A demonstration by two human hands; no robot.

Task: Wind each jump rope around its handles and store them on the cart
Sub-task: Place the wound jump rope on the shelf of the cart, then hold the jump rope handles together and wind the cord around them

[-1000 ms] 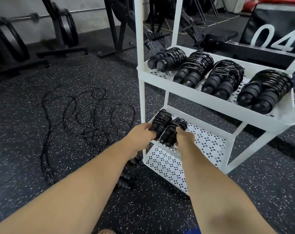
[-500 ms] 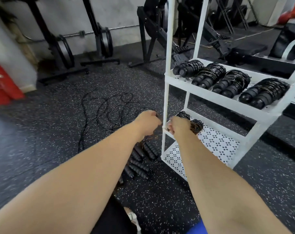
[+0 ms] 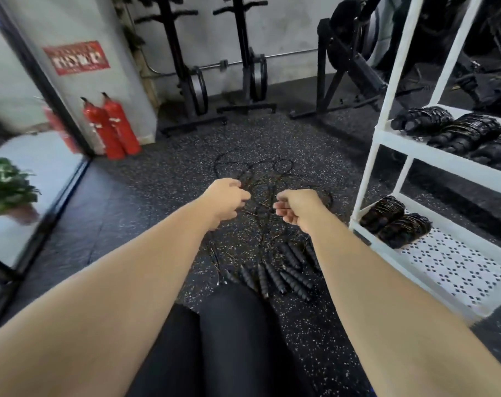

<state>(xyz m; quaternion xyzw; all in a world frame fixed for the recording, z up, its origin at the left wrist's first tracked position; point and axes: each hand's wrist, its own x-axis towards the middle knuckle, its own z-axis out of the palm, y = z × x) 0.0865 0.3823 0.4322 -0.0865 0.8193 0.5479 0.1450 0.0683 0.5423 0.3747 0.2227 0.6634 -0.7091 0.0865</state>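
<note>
Jump-rope handles (image 3: 286,270) point away, toward tangled cords (image 3: 260,170) — left hand (image 3: 225,200), right hand (image 3: 299,209): grips loose, empty.

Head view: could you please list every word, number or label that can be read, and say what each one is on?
Red sign on the wall: white lettering, too blurred to read.
Fire extinguishers: small pale label patches, too small to read.
Nothing else shows any text, so no text can be quoted.
</note>
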